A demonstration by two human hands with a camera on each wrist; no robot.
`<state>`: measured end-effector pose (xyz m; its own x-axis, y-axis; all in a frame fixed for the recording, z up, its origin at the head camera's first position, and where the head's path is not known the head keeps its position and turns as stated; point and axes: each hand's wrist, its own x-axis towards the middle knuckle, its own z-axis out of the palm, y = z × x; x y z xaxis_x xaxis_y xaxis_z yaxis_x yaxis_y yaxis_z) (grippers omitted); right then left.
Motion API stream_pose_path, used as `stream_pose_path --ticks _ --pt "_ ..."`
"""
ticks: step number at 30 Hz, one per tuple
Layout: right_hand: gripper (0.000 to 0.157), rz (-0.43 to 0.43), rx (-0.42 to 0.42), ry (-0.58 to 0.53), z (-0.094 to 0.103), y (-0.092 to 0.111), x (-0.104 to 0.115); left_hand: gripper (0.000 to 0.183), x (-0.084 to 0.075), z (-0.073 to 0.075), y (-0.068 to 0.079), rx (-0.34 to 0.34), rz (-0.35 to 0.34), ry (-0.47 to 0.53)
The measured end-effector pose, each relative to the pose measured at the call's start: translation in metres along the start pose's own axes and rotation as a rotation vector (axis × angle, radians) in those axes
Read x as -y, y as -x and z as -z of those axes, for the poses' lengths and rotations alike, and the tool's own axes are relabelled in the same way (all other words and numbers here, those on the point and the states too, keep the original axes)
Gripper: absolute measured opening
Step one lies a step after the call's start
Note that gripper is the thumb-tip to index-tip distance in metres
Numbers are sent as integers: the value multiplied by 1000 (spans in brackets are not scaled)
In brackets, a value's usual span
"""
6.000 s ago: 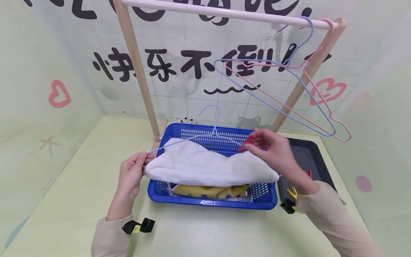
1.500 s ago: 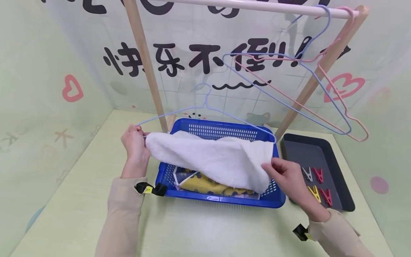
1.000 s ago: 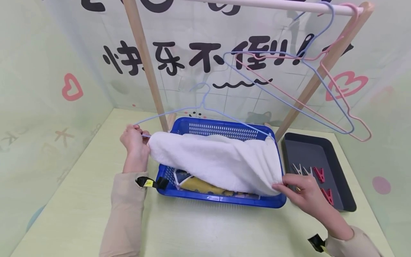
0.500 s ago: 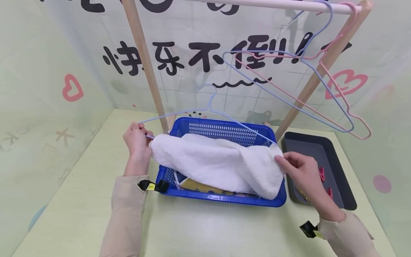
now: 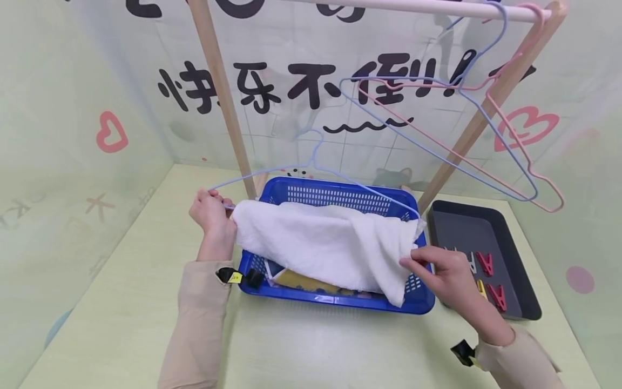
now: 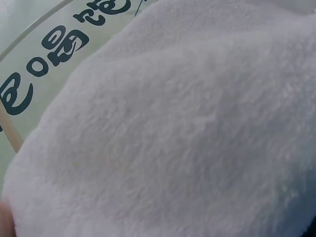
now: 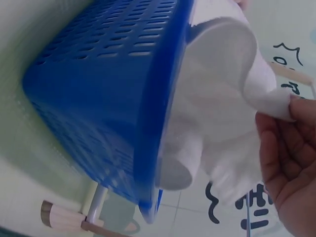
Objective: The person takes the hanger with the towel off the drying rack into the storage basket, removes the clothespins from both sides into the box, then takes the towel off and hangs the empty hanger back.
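Observation:
My left hand grips the left end of a light blue wire hanger. A white towel hangs on the hanger, over a blue basket. At the towel's right edge, my right hand pinches the cloth between thumb and fingers. The right wrist view shows this pinch too, with the hand beside the folded towel and the basket's side. White towel fills most of the left wrist view, hiding nearly all of the left hand.
A yellow patterned cloth lies in the basket. Right of it, a dark grey tray holds several clothespins. Behind stands a wooden rack, with a blue hanger and a pink hanger on its rail.
Six seconds ago my right hand held a red clothespin by the hanger; now it pinches the towel. Lately it has shifted down and left along the towel's right edge. My left hand keeps its hold.

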<state>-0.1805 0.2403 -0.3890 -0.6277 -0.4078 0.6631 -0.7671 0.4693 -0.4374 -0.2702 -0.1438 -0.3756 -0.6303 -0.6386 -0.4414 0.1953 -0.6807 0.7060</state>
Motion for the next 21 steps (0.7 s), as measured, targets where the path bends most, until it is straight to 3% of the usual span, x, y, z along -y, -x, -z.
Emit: stream_pose_path --ticks 4,8,13,17,19,21 --pt "27 135 18 -71 4 8 -3 34 2 0 -4 -26 2 23" --pt "21 170 98 -144 8 13 -2 35 2 0 -7 -30 -8 32" --pt "21 193 115 -206 8 14 -4 35 -1 1 -10 -35 -24 16" --pt "14 113 149 -149 10 17 -9 35 -2 2 -8 -9 -37 -9" --pt "8 13 155 -77 12 17 -9 36 -2 3 -8 10 -41 -30" --pt "8 -117 106 -1 14 13 -9 36 -2 3 -7 21 -44 -47"
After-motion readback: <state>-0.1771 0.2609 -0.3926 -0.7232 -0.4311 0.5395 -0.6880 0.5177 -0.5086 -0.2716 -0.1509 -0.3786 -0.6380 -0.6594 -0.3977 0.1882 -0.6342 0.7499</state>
